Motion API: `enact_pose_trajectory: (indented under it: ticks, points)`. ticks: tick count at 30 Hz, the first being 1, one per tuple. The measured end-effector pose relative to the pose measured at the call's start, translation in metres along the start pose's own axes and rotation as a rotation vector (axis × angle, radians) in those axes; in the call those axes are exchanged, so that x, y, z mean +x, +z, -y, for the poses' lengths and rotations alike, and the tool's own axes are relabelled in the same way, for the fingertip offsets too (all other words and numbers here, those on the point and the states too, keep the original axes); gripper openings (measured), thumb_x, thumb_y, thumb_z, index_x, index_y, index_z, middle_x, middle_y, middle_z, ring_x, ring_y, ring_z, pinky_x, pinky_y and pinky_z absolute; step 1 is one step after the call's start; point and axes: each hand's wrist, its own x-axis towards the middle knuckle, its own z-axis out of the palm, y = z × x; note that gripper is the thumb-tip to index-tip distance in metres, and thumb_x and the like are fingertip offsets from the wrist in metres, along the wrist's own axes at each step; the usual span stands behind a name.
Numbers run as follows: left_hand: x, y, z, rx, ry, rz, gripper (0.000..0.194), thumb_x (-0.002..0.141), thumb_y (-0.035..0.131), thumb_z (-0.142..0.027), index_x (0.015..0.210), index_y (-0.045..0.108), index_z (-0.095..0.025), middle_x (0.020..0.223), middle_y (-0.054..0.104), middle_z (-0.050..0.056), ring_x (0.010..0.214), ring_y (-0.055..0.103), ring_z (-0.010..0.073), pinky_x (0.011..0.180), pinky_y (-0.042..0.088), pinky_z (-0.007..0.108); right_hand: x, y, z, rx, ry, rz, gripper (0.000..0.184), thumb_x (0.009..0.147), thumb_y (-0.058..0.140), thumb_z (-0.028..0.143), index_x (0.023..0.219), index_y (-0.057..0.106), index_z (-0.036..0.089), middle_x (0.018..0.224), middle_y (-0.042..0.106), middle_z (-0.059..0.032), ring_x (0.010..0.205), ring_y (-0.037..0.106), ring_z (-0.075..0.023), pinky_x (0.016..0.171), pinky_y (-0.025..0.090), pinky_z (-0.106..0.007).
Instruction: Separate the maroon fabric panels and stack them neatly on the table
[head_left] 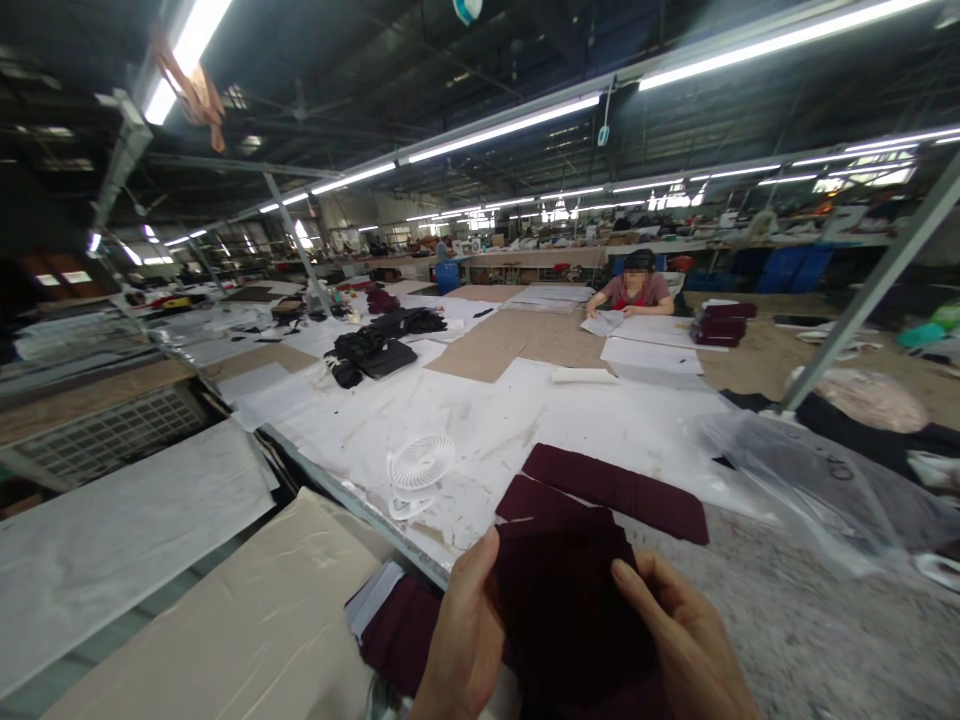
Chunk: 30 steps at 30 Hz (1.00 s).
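A dark maroon fabric piece [570,610] is held up between my two hands, close to the camera. My left hand [469,620] grips its left edge, thumb on top. On the opposite edge, my right hand [679,630] pinches the cloth between thumb and fingers. Just beyond it, a long folded maroon strip [615,488] lies flat on the white table [480,420], beside a smaller maroon piece [536,498]. Lower left, a stack of maroon cloth [397,630] with a pale grey layer sits below the table edge, partly hidden by my left arm.
A small white fan [421,470] stands near the table's edge. Black garments [379,345] lie farther back. Across the table a person [636,290] handles papers near a maroon stack [724,323]. A clear plastic bag [817,480] and a metal post [877,290] are at right.
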Motion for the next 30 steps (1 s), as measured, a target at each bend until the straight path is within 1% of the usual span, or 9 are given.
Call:
enact_pose_trajectory:
  ticks: [4, 6, 10, 13, 16, 19, 22, 26, 30]
  points:
    - [-0.001, -0.012, 0.005, 0.229, 0.068, 0.134, 0.038, 0.077, 0.067, -0.038, 0.108, 0.067, -0.017, 0.112, 0.070, 0.009, 0.117, 0.055, 0.0284, 0.101, 0.042, 0.037, -0.001, 0.003, 0.002, 0.038, -0.002, 0.008, 0.041, 0.073, 0.067, 0.051, 0.061, 0.046, 0.019, 0.057, 0.040, 0.0061, 0.053, 0.033, -0.0085, 0.047, 0.028, -0.020]
    - [-0.001, -0.016, 0.008, 0.391, 0.071, 0.131, 0.038, 0.071, 0.073, -0.031, 0.106, 0.068, -0.018, 0.102, 0.073, 0.009, 0.107, 0.061, 0.0283, 0.095, 0.046, 0.038, -0.002, 0.005, 0.002, 0.077, 0.004, 0.034, 0.039, 0.074, 0.067, 0.049, 0.061, 0.047, 0.018, 0.056, 0.042, 0.0061, 0.052, 0.034, -0.0081, 0.046, 0.030, -0.018]
    - [-0.004, -0.015, 0.006, 0.543, 0.062, 0.069, 0.030, 0.080, 0.065, -0.032, 0.104, 0.069, -0.015, 0.099, 0.074, 0.009, 0.093, 0.066, 0.0250, 0.089, 0.048, 0.039, -0.001, 0.002, -0.001, 0.120, 0.005, 0.054, 0.034, 0.073, 0.070, 0.046, 0.064, 0.052, 0.019, 0.058, 0.050, 0.0050, 0.053, 0.043, -0.0087, 0.048, 0.036, -0.018]
    - [-0.008, -0.009, -0.004, 0.622, 0.040, 0.095, 0.031, 0.079, 0.065, -0.034, 0.103, 0.069, -0.015, 0.096, 0.074, 0.009, 0.091, 0.065, 0.0243, 0.085, 0.048, 0.035, 0.005, -0.009, 0.004, 0.076, -0.119, 0.100, 0.033, 0.075, 0.065, 0.053, 0.093, 0.060, 0.025, 0.083, 0.065, -0.0026, 0.077, 0.060, -0.0189, 0.061, 0.048, -0.026]
    - [-0.011, -0.004, -0.013, 0.755, -0.023, 0.172, 0.032, 0.080, 0.063, -0.037, 0.104, 0.070, -0.017, 0.089, 0.074, 0.007, 0.085, 0.064, 0.0228, 0.076, 0.048, 0.031, 0.013, -0.020, 0.020, -0.158, -0.289, 0.249, 0.046, 0.078, 0.058, 0.057, 0.115, 0.058, 0.029, 0.101, 0.068, -0.0079, 0.092, 0.062, -0.0247, 0.070, 0.051, -0.032]
    - [-0.012, -0.002, -0.019, 0.981, 0.015, 0.265, 0.030, 0.082, 0.059, -0.039, 0.101, 0.072, -0.020, 0.082, 0.071, 0.004, 0.078, 0.060, 0.0189, 0.071, 0.045, 0.027, 0.017, -0.022, 0.043, -0.464, -0.346, 0.420, 0.027, 0.082, 0.058, 0.047, 0.096, 0.070, 0.027, 0.088, 0.070, -0.0046, 0.075, 0.062, -0.0204, 0.065, 0.047, -0.030]
    - [-0.012, -0.001, -0.022, 1.138, 0.053, 0.301, 0.028, 0.084, 0.056, -0.039, 0.093, 0.073, -0.019, 0.075, 0.067, 0.002, 0.071, 0.054, 0.0160, 0.066, 0.041, 0.025, 0.016, -0.017, 0.059, -0.574, -0.385, 0.512, 0.024, 0.084, 0.057, 0.039, 0.074, 0.071, 0.023, 0.072, 0.066, -0.0021, 0.066, 0.059, -0.0173, 0.062, 0.044, -0.028]
    - [-0.012, -0.004, -0.021, 1.067, 0.001, 0.300, 0.027, 0.084, 0.056, -0.037, 0.096, 0.072, -0.019, 0.080, 0.068, 0.003, 0.076, 0.056, 0.0179, 0.070, 0.043, 0.027, 0.014, -0.012, 0.060, -0.524, -0.341, 0.475, 0.026, 0.079, 0.062, 0.035, 0.058, 0.063, 0.020, 0.060, 0.058, 0.0009, 0.057, 0.050, -0.0136, 0.054, 0.038, -0.025]
    - [-0.011, -0.007, -0.019, 1.024, -0.006, 0.301, 0.023, 0.082, 0.059, -0.031, 0.096, 0.073, -0.020, 0.080, 0.070, 0.002, 0.076, 0.058, 0.0187, 0.070, 0.043, 0.027, 0.013, -0.011, 0.049, -0.335, -0.153, 0.488, 0.025, 0.073, 0.067, 0.031, 0.055, 0.056, 0.018, 0.056, 0.050, 0.0038, 0.051, 0.043, -0.0097, 0.047, 0.032, -0.022]
